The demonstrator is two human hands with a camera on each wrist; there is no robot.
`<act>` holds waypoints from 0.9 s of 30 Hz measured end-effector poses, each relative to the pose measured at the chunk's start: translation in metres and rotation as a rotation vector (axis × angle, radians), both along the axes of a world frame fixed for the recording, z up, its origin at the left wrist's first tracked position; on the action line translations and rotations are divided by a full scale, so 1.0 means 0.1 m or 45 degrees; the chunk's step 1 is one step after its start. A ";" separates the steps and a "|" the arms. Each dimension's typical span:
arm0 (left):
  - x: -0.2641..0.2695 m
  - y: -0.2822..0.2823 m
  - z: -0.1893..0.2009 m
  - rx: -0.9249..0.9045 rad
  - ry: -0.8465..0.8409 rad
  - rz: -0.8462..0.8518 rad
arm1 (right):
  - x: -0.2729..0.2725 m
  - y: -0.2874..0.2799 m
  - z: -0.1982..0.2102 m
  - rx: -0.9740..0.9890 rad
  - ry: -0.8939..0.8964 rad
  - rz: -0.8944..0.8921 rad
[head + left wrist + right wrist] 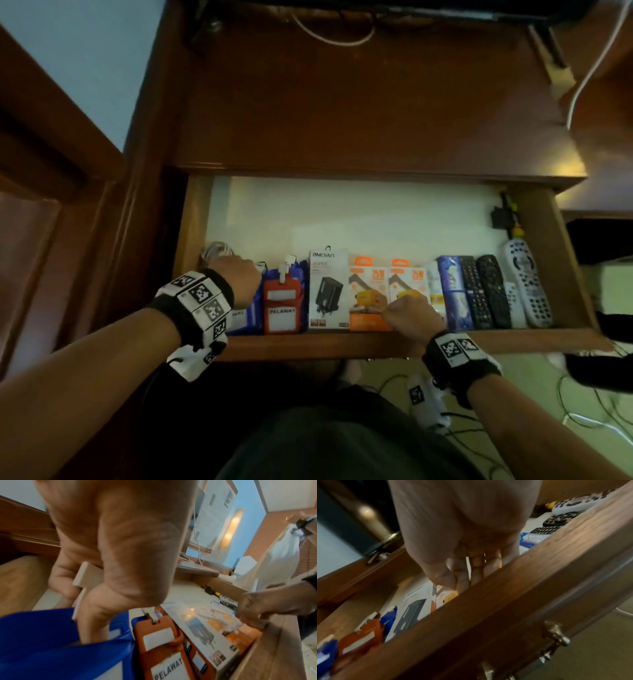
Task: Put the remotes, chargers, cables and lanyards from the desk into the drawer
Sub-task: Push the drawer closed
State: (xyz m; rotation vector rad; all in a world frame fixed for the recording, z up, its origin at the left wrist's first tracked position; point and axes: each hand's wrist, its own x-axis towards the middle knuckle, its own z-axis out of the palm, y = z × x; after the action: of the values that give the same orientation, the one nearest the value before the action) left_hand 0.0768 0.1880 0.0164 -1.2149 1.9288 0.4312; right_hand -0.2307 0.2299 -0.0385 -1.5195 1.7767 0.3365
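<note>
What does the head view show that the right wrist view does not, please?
Only the head view shows the left hand at the blue lanyards, the coiled cable and the desk. Only the right wrist view shows the drawer's metal handle. Both show the right hand on the orange boxes, the white box, red lanyard and remotes.

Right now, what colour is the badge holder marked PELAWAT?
Orange-red; the PELAWAT badge holder shows best in the left wrist view.
</note>
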 end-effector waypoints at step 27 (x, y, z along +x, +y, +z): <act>-1.03 0.89 -0.51 -0.134 0.621 0.185 | -0.56 0.43 -0.18 -0.268 0.015 0.484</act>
State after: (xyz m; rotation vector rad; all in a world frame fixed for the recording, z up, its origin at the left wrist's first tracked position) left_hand -0.0264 0.2774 -0.0349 -1.4204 2.3003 0.7675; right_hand -0.2865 0.2724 -0.0567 -2.0141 1.5632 0.3517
